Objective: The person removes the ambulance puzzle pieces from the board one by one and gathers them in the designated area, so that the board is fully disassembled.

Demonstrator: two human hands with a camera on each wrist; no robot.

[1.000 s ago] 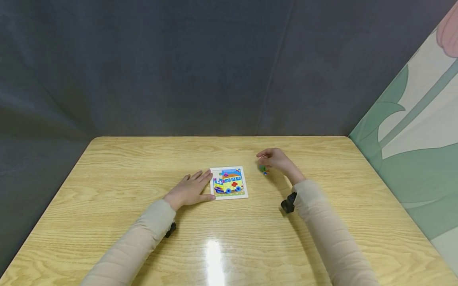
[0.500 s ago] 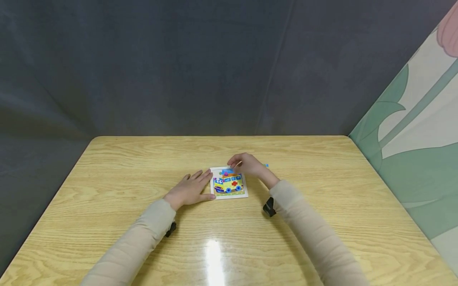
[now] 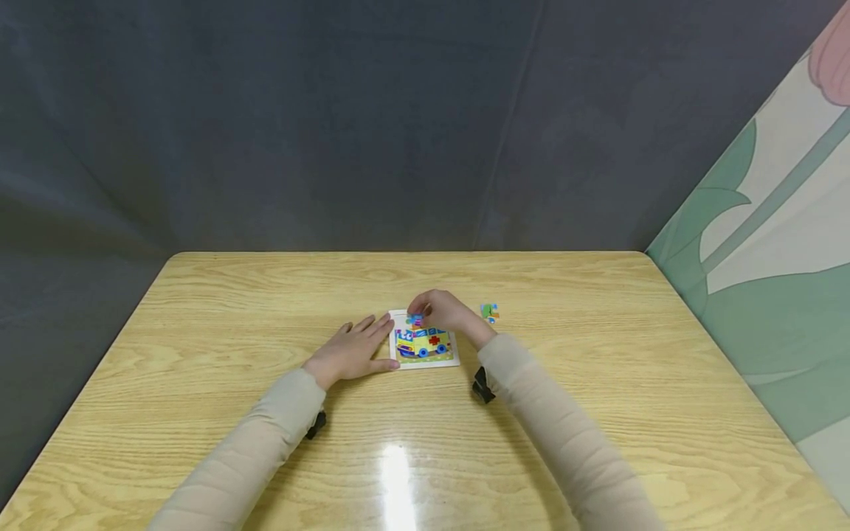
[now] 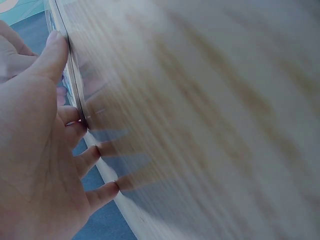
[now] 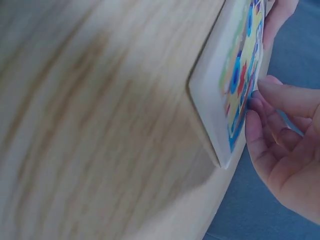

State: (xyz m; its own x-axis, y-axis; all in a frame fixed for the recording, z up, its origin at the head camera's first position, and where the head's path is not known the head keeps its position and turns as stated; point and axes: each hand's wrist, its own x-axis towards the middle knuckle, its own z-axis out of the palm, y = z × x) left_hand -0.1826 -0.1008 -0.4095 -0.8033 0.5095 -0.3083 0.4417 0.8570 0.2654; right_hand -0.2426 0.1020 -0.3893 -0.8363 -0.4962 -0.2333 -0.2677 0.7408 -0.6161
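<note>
In the head view a jigsaw puzzle in a white square tray [image 3: 425, 365] shows a yellow ambulance with a red cross. Its upper left corner is bare white. My left hand [image 3: 352, 354] lies with spread, straight fingers along the tray's left edge, fingertips and thumb at the rim. My right hand [image 3: 446, 312] reaches over the top of the tray and pinches a blue and pink puzzle piece [image 3: 415, 320] between thumb and fingertips. It covers the picture's upper right. The right wrist view shows the thumb and curled fingers [image 5: 287, 100] at the puzzle's far edge.
A loose green and blue puzzle piece [image 3: 490, 313] lies on the wooden table [image 3: 265, 295], right of the tray. A dark curtain [image 3: 332, 125] hangs behind the table's back edge. On the right is a wall with a painted flower [image 3: 764, 258].
My right hand has moved left from the loose piece to the tray's top, uncovering that piece. It now grips the blue and pink piece. My left hand has stayed put.
</note>
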